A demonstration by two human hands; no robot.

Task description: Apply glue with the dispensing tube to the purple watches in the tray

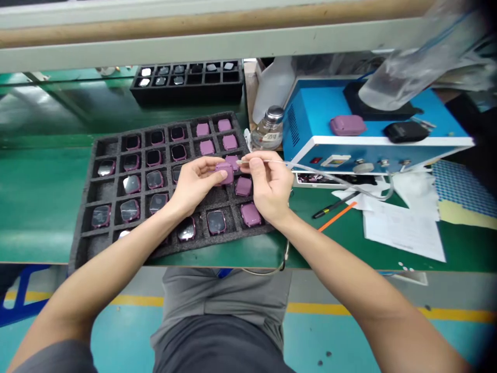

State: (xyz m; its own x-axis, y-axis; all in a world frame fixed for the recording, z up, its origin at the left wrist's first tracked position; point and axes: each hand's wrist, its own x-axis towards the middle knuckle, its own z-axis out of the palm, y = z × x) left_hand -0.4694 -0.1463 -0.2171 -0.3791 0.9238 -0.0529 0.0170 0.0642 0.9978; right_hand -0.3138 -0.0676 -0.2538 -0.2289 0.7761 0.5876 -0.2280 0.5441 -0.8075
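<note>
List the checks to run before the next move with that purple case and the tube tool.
1. Purple case gripped: ok, the left hand pinches it over the foam tray.
2. Thin tool gripped: ok, the right hand pinches it, tip pointing at the case.
3. Tip touching the case: cannot tell, too small to see.
4. Clear tube unsnagged: ok, it lies loose across the green bench in front of the blue box.
5. Empty cells in the tray: ok, some at its left edge hold nothing.
</note>
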